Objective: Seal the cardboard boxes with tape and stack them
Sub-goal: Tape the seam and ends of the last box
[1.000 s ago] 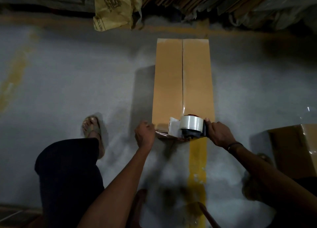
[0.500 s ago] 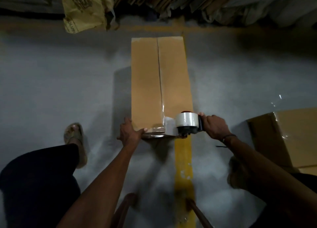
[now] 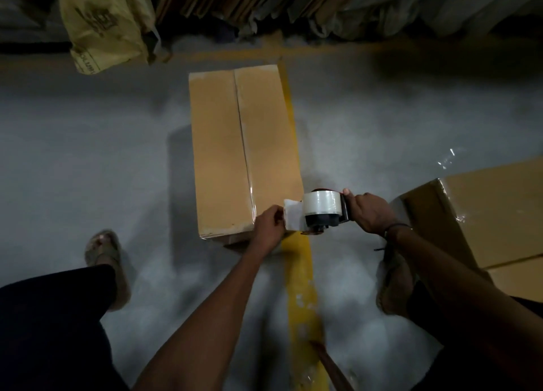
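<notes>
- Off the box top comes the tape dispenser (image 3: 321,211), now out past the near right corner of the long cardboard box (image 3: 244,155) instead of sitting over its near edge as it did half a second ago
- Left hand (image 3: 269,229) has slid from the box's near left side to the near right corner, and it's pinching the loose white tape end (image 3: 292,217) just beside the roll
- Right hand (image 3: 370,212) is wrapped round the dispenser's handle, thumb up on top
- That box lies lengthwise on the grey floor (image 3: 88,155), flaps closed, centre seam showing, right edge along the yellow floor line (image 3: 302,279)
- Glossy tape shows on the near part of the seam; further up I can't tell
- Second cardboard box (image 3: 482,214) sits at the right, shiny tape on its corner
- Sandalled foot (image 3: 107,261) planted at left, yellow bag (image 3: 102,23) up at the back
</notes>
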